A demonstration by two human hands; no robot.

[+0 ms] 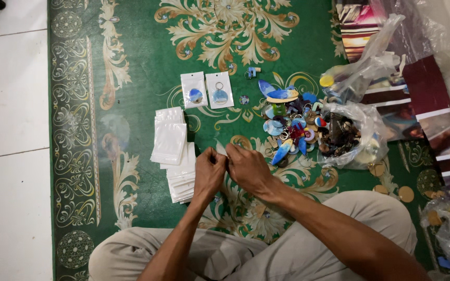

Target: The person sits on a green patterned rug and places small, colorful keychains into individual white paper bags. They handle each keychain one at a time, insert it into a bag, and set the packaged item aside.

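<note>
**Hands meet over the green carpet**

The left hand [209,169] and right hand [247,167] press together, fingers pinched in a closed grip on something small that is hidden between them. Just beside the left hand lies a stack of white plastic pouches [172,141]; to the right, near the right hand, sits a pile of colourful keychains [290,127] on the green patterned carpet [141,57].

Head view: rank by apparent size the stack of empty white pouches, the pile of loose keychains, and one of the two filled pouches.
1. Pile of loose keychains, widest spread.
2. Stack of empty white pouches, somewhat smaller, though its lower edge is hidden behind the left hand.
3. Filled pouch, clearly smallest; the second filled pouch looks alike.
</note>
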